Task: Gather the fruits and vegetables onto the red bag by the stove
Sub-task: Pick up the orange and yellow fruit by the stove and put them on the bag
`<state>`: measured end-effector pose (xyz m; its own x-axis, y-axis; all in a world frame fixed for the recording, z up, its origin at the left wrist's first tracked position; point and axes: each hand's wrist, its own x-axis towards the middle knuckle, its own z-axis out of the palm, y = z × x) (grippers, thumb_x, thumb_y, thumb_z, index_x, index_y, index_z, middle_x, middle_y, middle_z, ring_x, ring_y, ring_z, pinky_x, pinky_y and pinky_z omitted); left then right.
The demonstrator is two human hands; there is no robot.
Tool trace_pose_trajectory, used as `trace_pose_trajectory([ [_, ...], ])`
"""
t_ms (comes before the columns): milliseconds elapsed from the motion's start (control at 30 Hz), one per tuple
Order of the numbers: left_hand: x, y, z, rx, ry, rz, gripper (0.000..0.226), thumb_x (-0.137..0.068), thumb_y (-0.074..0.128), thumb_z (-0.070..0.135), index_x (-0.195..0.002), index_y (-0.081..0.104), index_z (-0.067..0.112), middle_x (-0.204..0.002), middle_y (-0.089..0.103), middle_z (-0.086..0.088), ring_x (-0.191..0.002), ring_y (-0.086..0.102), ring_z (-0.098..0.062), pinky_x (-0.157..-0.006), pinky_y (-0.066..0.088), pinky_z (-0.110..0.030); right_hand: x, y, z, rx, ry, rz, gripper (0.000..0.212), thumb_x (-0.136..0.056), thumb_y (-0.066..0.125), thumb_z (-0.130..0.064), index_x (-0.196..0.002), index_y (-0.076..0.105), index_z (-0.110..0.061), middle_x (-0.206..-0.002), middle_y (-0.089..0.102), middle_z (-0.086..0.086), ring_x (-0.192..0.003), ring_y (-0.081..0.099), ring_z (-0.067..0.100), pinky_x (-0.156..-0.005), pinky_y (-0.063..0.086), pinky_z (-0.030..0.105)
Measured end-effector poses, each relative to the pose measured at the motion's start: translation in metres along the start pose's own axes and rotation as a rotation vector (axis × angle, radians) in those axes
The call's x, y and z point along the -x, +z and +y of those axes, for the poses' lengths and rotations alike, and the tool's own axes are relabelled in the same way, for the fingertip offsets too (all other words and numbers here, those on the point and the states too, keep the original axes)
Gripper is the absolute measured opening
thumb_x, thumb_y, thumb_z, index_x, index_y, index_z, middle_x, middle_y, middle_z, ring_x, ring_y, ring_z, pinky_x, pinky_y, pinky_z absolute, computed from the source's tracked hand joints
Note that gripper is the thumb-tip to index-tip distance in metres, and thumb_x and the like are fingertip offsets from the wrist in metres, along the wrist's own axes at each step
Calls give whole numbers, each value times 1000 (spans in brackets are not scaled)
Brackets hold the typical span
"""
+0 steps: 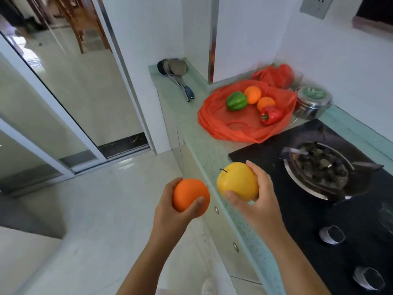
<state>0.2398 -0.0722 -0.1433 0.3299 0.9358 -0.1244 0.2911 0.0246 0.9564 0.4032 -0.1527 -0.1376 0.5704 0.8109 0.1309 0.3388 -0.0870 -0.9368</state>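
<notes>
- A red bag [214,118] lies spread open and flat on the pale green counter [187,107], just beyond the far corner of the black stove [265,150], with the wall corner behind it.
- Four items rest on the bag: a green pepper [236,101] toward its left, a back orange [252,94] just beside it, a front orange [265,103] touching the back one, and a red pepper [271,115] at the bag's right side, just in front of the front orange.
- The left hand [168,216] grips a held orange [190,198] above the floor, short of the counter's edge; the thumb lies across the fruit's near face and the fingers curl round its far side.
- The right hand [263,203] holds a yellow apple [237,182] over the counter's front edge, stem pointing left, thumb under the near side and fingers wrapped over the right side.
- Both fruits are well apart from the bag, nearer the camera.
- The stove's burner [319,169] sits right of the apple; one knob [331,235] and a second knob [369,278] line its front.
- A steel pot [312,101] stands just right of the bag, its top showing something green, too blurred to identify.
- A bunched second red bag [274,75] sits in the corner behind.
- Ladles [174,68] lie at the counter's far left end.
- A sliding glass door [63,92] and a pale tiled floor [95,199] fill the left.
</notes>
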Motion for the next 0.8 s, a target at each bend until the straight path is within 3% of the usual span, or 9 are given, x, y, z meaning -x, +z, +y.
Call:
trace_pose_trajectory([
  [133,-43,-12,-7,34,-38,33,64,-57,67,48,-115,40,41,-102,46,24,-86,52,0,-56,45,-15,-37,24,8,27,41,-17,72,-62,68,-58,-124,35,-45,-120,36,-20,-102,43,-12,-71,43,5],
  [333,-138,-46,-20,42,-27,9,56,-72,73,31,-116,40,40,-102,44,26,-87,50,1,-62,42,-17,-108,80,12,80,82,31,78,-55,63,-61,-126,37,-40,-122,39,-14,-106,42,-10,-71,43,12],
  [500,-230,-94,-11,53,23,-65,64,-61,73,49,-116,40,44,-107,46,24,-91,53,-3,-66,46,-21,-180,149,-7,117,65,45,70,-56,63,-59,-118,32,-52,-124,37,-20,-111,36,-13,-79,38,6],
  [633,-297,-125,-5,56,47,-78,65,-51,67,63,-109,41,51,-109,46,27,-91,52,1,-64,45,-17,-236,192,-30,154,21,104,73,-58,63,-57,-123,32,-47,-121,39,-16,-112,38,-8,-80,39,6],
  [800,-349,-126,-4,50,52,-204,57,-56,69,53,-106,41,52,-107,45,29,-90,53,1,-63,44,-16,-267,207,-29,196,34,184,76,-60,65,-57,-128,36,-39,-124,36,-23,-112,40,-6,-86,43,18],
])
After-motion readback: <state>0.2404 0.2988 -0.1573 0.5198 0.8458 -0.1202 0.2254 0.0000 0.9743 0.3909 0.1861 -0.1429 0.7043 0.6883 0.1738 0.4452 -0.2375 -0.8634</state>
